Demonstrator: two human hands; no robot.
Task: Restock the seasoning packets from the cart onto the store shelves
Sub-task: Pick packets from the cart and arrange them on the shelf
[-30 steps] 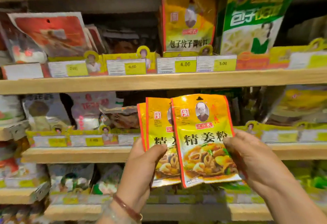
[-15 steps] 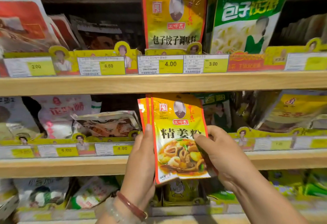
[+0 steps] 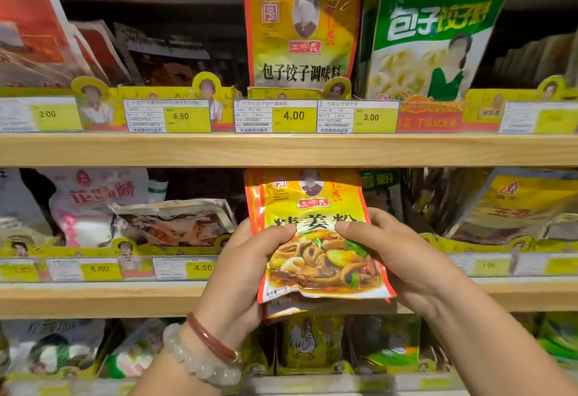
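- Head view: both hands hold a small stack of yellow seasoning packets point(image 3: 316, 239), upright, in front of the middle shelf point(image 3: 93, 298).
- The left hand point(image 3: 247, 273) grips the stack's left edge, thumb across the front packet, fingers hidden behind; two bracelets point(image 3: 203, 352) sit on its wrist.
- The right hand point(image 3: 397, 258) pinches the stack's right edge, thumb on the front near the printed food picture.
- The stack's top reaches just under the upper shelf board point(image 3: 281, 148); its bottom edge hangs just over the middle shelf's front edge.
- Above the stack, on the upper shelf, a yellow packet point(image 3: 300, 26) stands upright behind a 4.00 price tag point(image 3: 275, 115), with a green bag point(image 3: 438, 29) just beside it.
- Left of the stack, on the middle shelf, a clear crumpled packet point(image 3: 172, 223) lies tilted.
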